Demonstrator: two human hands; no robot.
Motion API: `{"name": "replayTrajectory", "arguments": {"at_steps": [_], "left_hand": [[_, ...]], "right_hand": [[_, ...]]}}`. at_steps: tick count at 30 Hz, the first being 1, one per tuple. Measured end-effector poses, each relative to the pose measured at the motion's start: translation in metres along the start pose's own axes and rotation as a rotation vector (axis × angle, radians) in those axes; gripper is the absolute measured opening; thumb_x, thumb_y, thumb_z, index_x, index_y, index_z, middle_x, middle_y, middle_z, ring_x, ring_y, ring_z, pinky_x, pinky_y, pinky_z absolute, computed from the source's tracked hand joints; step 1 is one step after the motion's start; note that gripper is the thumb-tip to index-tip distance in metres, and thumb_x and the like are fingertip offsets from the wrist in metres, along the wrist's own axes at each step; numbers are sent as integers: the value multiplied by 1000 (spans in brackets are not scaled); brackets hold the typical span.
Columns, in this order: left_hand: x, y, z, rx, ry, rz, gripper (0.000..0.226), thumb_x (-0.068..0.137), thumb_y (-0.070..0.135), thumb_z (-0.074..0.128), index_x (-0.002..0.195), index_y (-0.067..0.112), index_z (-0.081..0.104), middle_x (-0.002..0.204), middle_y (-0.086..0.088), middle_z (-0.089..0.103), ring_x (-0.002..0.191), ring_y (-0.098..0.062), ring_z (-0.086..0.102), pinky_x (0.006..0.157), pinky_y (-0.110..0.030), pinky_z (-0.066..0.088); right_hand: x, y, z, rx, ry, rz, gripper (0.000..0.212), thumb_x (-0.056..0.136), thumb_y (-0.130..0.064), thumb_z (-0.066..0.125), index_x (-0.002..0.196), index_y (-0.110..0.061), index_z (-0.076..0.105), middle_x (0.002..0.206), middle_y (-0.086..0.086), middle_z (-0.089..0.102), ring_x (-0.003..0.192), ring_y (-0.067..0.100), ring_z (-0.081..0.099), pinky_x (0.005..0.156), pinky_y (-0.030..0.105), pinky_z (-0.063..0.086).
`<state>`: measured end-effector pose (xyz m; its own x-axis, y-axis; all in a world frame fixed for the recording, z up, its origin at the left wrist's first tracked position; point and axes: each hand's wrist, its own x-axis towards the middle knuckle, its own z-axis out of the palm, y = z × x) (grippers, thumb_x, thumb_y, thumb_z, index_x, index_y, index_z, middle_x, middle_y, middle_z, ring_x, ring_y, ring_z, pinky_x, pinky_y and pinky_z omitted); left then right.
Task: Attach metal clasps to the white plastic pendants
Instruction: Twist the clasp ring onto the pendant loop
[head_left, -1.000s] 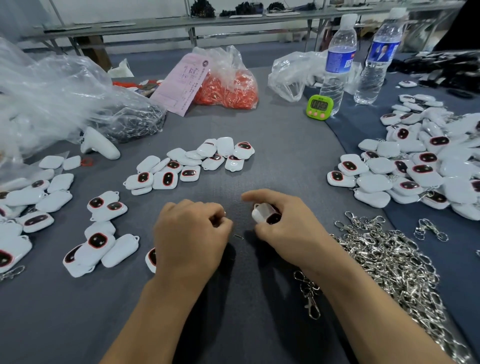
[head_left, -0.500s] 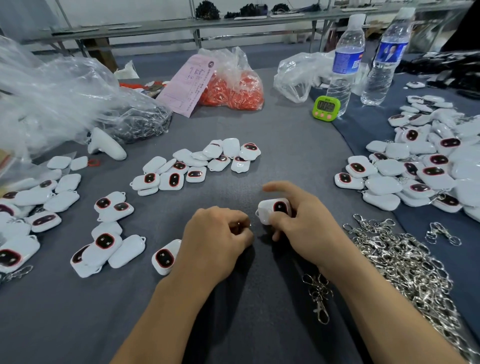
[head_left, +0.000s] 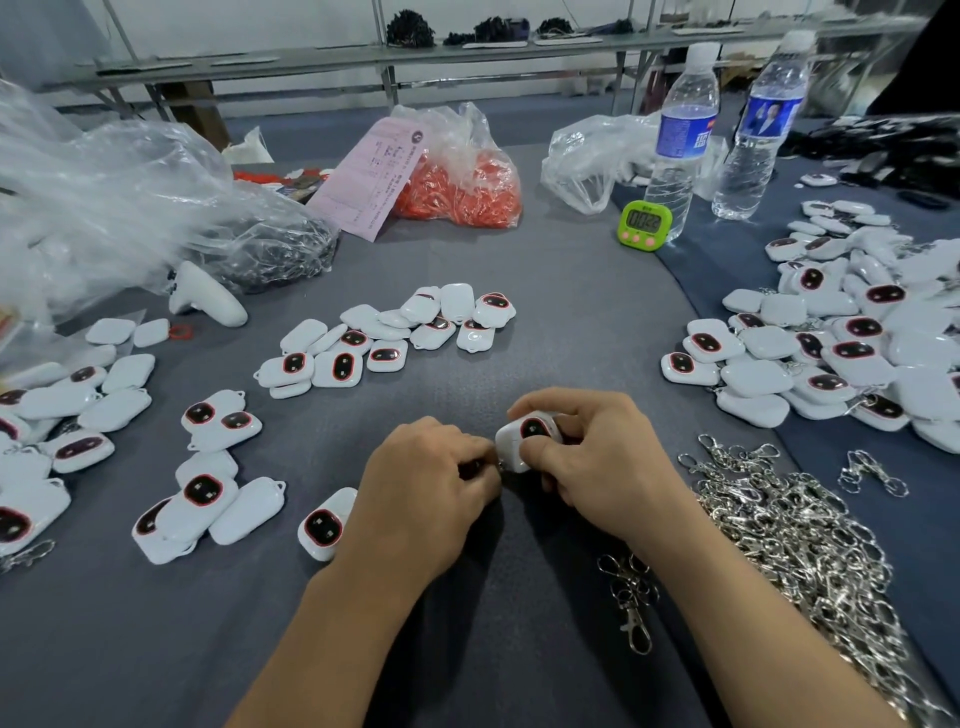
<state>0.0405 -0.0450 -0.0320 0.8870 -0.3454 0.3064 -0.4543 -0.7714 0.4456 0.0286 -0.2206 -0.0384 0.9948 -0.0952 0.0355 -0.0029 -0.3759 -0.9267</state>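
Loose white pendants (head_left: 78, 410) lie scattered on the grey table (head_left: 545, 291) at the far left, and a lone pendant (head_left: 324, 527) sits just beside the left wrist. The left hand (head_left: 426, 488) has its fingers curled in, fingertips meeting the lower corner of the held pendant (head_left: 522, 441), though I cannot tell whether they pinch anything there. The right hand (head_left: 608, 467) grips that pendant between thumb and fingers, dark face up, at the table's middle. Further right lie a single clasp (head_left: 631, 608), the heap of metal clasps (head_left: 789, 535), and a far pendant pile (head_left: 831, 353).
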Motion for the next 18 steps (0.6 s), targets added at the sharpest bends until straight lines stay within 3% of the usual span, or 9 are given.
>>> {"name": "replayTrajectory", "arguments": {"at_steps": [11,15,18], "left_hand": [[-3,3,0,-27,47,-62,9,85,32,72,81,29,79,68,6,64,72,-11,51,65,-29,36],[-4,4,1,-40,85,-86,4,81,32,76,82,31,80,69,7,66,72,-10,55,68,-31,43],[-4,4,1,-163,164,-114,13,76,26,81,83,37,79,72,14,67,75,-4,60,69,-15,44]], "right_hand": [[0,2,-2,11,-41,4,26,80,-13,66,91,-35,75,63,-3,71,42,10,57,44,18,44],[-1,-1,0,98,-25,27,28,82,-6,65,88,-31,76,59,6,69,40,13,53,42,23,43],[0,-4,-2,293,-2,94,27,85,3,64,87,-21,77,57,10,65,39,18,48,38,23,38]]}}
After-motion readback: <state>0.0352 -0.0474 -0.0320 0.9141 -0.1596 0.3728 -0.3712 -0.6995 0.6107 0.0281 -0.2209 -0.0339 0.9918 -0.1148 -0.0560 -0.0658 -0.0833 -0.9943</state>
